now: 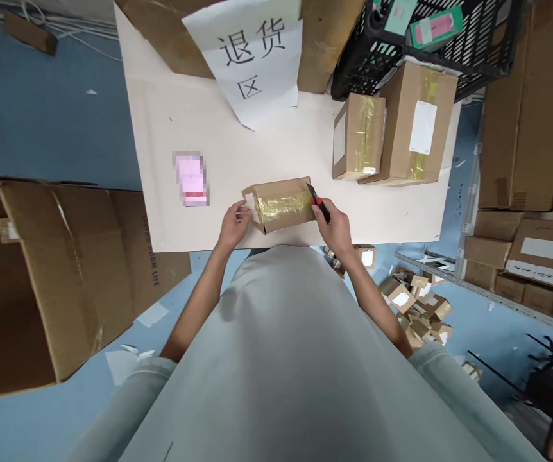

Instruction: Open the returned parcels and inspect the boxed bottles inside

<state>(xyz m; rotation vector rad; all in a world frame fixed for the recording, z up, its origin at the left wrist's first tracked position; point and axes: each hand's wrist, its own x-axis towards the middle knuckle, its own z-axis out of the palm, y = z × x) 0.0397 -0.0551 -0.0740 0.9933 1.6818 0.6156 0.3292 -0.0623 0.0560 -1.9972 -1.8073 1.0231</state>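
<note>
A small cardboard box (281, 204) wrapped in yellowish tape lies near the front edge of the pale table (276, 147). My left hand (235, 224) grips the box's left end, fingers curled on a loose flap. My right hand (337, 224) is closed on a red and black utility knife (318, 203), whose blade touches the box's right end.
Two taped cardboard boxes (394, 131) stand at the table's right, by a black crate (425, 45). A paper sign (255, 58) hangs from a carton at the back. A blurred pink item (190, 178) lies left. A large open carton (55, 276) stands left; small boxes (416, 308) litter the floor right.
</note>
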